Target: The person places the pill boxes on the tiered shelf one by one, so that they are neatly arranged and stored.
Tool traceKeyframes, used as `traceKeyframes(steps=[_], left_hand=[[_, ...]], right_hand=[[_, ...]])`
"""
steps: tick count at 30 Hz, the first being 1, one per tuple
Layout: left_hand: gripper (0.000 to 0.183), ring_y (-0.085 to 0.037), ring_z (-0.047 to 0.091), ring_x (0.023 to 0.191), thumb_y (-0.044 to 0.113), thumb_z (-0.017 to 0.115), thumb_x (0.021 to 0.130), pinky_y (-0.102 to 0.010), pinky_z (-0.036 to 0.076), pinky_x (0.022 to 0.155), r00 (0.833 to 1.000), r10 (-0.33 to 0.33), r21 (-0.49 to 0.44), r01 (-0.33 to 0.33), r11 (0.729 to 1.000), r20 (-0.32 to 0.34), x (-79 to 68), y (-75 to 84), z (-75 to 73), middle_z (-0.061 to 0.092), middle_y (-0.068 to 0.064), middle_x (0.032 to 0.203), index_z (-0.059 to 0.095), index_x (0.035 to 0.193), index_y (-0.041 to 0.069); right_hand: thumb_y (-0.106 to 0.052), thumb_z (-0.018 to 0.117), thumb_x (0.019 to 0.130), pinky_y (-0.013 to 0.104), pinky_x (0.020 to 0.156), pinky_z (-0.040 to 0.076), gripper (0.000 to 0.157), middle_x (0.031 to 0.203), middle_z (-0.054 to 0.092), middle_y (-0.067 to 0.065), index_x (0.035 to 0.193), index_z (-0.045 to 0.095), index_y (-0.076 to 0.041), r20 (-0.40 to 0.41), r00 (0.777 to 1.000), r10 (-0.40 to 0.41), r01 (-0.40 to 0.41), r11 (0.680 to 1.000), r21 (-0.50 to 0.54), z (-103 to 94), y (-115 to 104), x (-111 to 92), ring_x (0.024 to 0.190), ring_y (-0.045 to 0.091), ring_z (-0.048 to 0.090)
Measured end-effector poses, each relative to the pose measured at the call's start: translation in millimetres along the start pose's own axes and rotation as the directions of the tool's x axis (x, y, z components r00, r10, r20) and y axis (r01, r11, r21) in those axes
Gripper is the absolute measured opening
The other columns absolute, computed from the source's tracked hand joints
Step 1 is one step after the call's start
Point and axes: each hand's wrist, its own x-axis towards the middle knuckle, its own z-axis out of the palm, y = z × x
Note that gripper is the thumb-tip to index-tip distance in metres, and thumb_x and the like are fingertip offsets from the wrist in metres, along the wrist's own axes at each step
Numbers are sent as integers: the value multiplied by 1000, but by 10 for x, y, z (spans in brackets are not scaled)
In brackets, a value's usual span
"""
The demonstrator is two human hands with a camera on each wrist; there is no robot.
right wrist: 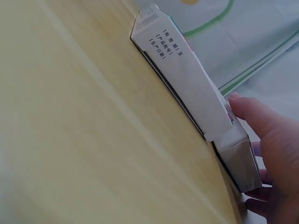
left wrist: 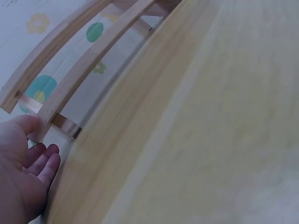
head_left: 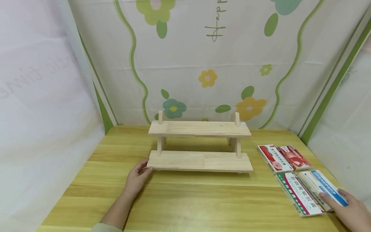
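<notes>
A two-tier wooden shelf (head_left: 200, 161) stands on the table. At the left end of its lower board, my left hand (head_left: 137, 178) grips the corner, thumb on the near edge; in the left wrist view the other fingers (left wrist: 44, 161) curl below the board. My right hand (head_left: 352, 209) holds a blue-and-white medicine box (head_left: 321, 187) by its near end, thumb on top and fingers at the right side. That box lies on the table beside a green-and-white medicine box (head_left: 299, 195). The right wrist view shows the held box's end (right wrist: 240, 165) between thumb and fingers.
Behind those two lie a red-and-white medicine box (head_left: 275, 158) and a red medicine box (head_left: 294, 157), side by side on the wood-grain table (head_left: 203, 206). A flower-printed cloth (head_left: 185, 48) hangs behind the table, with more cloth at both sides.
</notes>
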Motion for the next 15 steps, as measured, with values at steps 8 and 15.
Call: traceKeyframes(steps=[8,15], left_hand=[[51,-1,58,102,15,65,95,-10,47,87,1000,-9,-6,9,1000,-1,11,-29,1,55,-18,139,49,142,4],[51,0,58,101,15,65,95,-11,47,87,1000,-7,-9,7,1000,0,11,-42,-2,55,-19,138,48,142,4]], right_hand=[[-73,48,88,68,104,31,116,141,18,45,148,0,15,-5,999,-41,40,999,-33,11,66,11,128,60,24],[-71,55,85,66,106,32,118,144,18,44,149,1,12,-35,999,-16,13,996,-92,26,88,-74,129,59,26]])
